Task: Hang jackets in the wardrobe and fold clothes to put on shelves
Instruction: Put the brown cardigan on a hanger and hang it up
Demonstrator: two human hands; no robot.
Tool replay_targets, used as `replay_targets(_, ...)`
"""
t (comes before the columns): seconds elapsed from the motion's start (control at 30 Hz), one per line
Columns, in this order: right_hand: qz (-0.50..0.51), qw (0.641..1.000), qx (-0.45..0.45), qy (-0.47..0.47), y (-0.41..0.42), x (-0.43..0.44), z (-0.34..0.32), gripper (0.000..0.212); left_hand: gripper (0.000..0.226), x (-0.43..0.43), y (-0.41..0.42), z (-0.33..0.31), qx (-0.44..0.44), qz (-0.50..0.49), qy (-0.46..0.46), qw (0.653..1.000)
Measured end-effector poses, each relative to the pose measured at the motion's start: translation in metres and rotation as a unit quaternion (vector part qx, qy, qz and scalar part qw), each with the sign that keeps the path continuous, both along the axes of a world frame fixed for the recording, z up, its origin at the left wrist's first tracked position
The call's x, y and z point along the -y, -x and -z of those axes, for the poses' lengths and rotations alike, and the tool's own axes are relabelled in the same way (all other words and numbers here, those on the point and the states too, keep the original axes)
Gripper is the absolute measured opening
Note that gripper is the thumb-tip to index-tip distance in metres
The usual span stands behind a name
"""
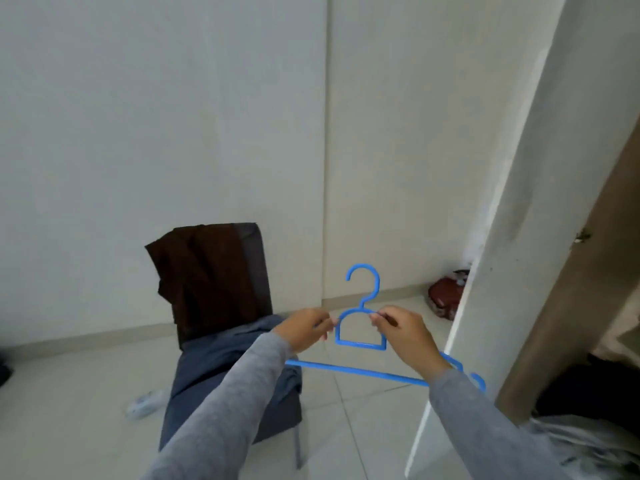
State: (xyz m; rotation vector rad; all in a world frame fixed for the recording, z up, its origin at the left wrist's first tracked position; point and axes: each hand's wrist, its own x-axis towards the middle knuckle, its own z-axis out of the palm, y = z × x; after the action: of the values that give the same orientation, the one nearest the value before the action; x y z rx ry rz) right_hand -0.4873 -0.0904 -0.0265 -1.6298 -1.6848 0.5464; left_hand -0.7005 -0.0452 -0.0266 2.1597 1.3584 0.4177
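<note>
Fingers (326,324) of your left hand (304,330) and right hand (408,337) pinch the blue hanger (360,345) on either side of its neck, holding it in the air, hook up. Below it a blue-grey garment (214,362) lies on the chair (259,265), whose back carries a brown cloth (207,271). The wardrobe door (502,271) stands open just to your right.

Smooth plastic hanger (360,345) between left grip (304,329) and right grip (405,336); matt brown cloth (207,271) beyond; glossy tiled floor (363,427) below.

Bare floor (363,410) lies between the draped chair (277,420) and the wardrobe door (519,237); inside seems crowded.
</note>
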Motion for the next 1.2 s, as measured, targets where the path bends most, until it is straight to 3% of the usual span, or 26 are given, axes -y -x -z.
replay_targets(0.3,-0.143,0.988,-0.05,0.032,0.151,-0.097,-0.012,0.024,0.027,-0.025,0.163,0.015,0.112,-0.164,-0.014,0.98)
replay_targets(0.5,-0.29,0.936,-0.142,0.141,0.275,-0.201,-0.014,0.006,0.022,-0.087,0.277,0.014,0.068,-0.252,-0.007,0.965)
replay_targets(0.73,-0.401,0.897,-0.112,0.147,0.399,-0.287,-0.005,0.012,0.02,-0.144,0.387,0.019,0.058,-0.34,-0.009,0.939)
replay_targets(0.87,-0.407,0.894,-0.098,0.16,0.44,-0.327,0.005,0.011,0.038,-0.182,0.431,0.041,0.032,-0.374,0.029,0.927)
replay_targets(1.0,-0.39,0.9,-0.099,0.169,0.47,-0.388,0.01,0.014,0.059,-0.255,0.478,0.048,-0.063,-0.362,0.054,0.929)
replay_targets(1.2,-0.273,0.945,-0.126,0.13,0.488,-0.499,-0.011,0.011,0.048,-0.4,0.534,0.038,-0.051,-0.389,0.05,0.918)
